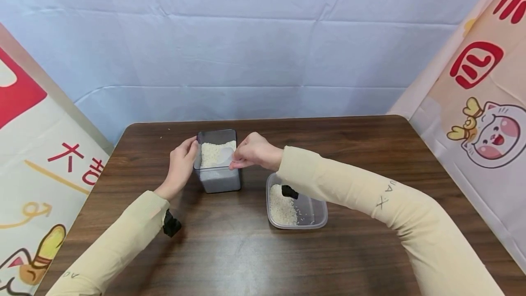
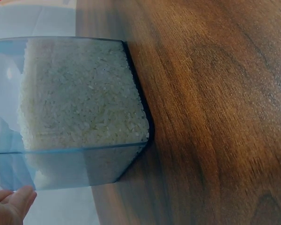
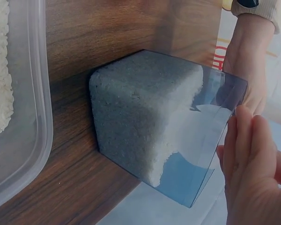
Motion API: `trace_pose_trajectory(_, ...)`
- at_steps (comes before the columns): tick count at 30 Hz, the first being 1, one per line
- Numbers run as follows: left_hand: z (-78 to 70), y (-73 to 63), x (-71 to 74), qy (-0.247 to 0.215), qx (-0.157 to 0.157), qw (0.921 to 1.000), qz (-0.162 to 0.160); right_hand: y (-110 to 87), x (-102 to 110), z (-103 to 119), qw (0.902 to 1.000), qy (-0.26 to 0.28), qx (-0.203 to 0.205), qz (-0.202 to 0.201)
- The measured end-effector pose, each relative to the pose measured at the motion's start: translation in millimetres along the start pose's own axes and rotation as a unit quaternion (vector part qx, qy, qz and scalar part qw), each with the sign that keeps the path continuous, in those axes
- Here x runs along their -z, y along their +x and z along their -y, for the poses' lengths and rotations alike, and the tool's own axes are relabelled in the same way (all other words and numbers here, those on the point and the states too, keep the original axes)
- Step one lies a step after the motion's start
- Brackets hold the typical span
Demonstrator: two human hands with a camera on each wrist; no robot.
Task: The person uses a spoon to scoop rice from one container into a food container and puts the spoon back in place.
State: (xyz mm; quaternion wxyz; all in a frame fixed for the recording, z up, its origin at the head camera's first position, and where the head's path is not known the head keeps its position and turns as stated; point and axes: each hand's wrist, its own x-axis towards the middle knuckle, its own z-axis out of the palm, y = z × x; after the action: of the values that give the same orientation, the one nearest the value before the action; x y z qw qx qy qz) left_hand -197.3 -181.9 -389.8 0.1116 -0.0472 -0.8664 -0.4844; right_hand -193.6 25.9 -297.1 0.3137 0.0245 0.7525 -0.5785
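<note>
A tinted clear bin point(image 1: 219, 180) stands upright on the table, holding white rice point(image 1: 210, 153). My left hand point(image 1: 181, 164) touches the bin's left wall near the rim; its fingers point(image 2: 22, 200) lie against the outside of the wall. Over the bin's right rim, my right hand point(image 1: 255, 150) pinches a whitish translucent scoop point(image 1: 225, 155), its handle mostly hidden by the fingers. Through the bin wall in the right wrist view, the scoop point(image 3: 196, 133) shows inside, at the surface of the rice. My right hand's fingers point(image 3: 246, 140) are close to the rim.
A shallow clear plastic tub point(image 1: 316, 221) sits to the right, partly under my right forearm. Rice point(image 1: 282, 207) is heaped along its left side, with loose grains beside it. All stands on a dark wooden table point(image 1: 230, 259), with a pale cloth point(image 1: 255, 58) behind it.
</note>
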Motion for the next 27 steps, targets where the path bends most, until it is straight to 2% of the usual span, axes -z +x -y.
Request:
trace_pose_trajectory(10,1.4,1.5,-2.1,0.009,-0.004,1.0,-0.002,4.5,-1,-3,0.9996,0.027,-0.001,-0.001)
trace_pose_trajectory(27,8.6,6.7,-7.0,0.008,0.009,0.9999,-0.008,11.1,-1,-7,0.9998,0.02,0.008,-0.001)
